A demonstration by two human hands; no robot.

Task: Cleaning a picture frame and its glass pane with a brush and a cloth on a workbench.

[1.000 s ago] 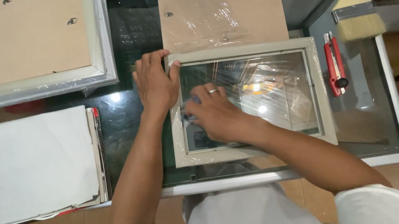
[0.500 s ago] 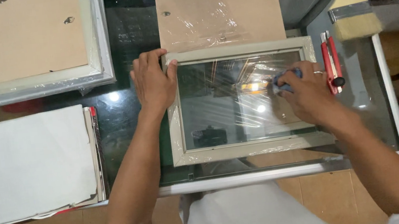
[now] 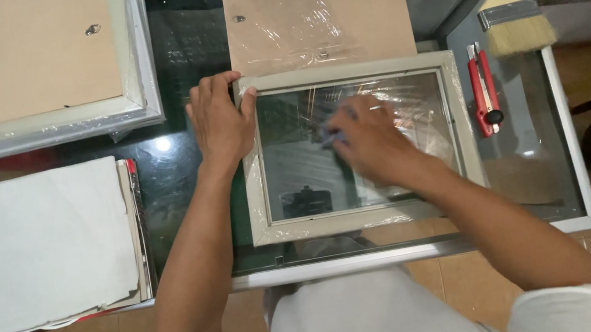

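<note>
Glass-topped metal table [image 3: 565,157] fills the view. At centre frame lies a pale rectangular picture frame with glass pane [image 3: 368,218]. Left hand [image 3: 217,119] lies flat, fingers spread over its upper left corner; right hand [image 3: 374,138], blurred, presses a small blue cloth [image 3: 329,137] on the pane. Red utility knife [image 3: 483,89] and wide paintbrush [image 3: 511,8] sit upper right.

Frame [image 3: 368,217]: pale grey-beige. Cloth [image 3: 331,138] under right hand [image 3: 374,142]: blue. Knife [image 3: 483,89] at 3 o'clock of frame: red, black knob. Brush [image 3: 511,11] at 1 o'clock: cream bristles, orange handle tip. Board [image 3: 319,15] at 12 o'clock: tan.
</note>
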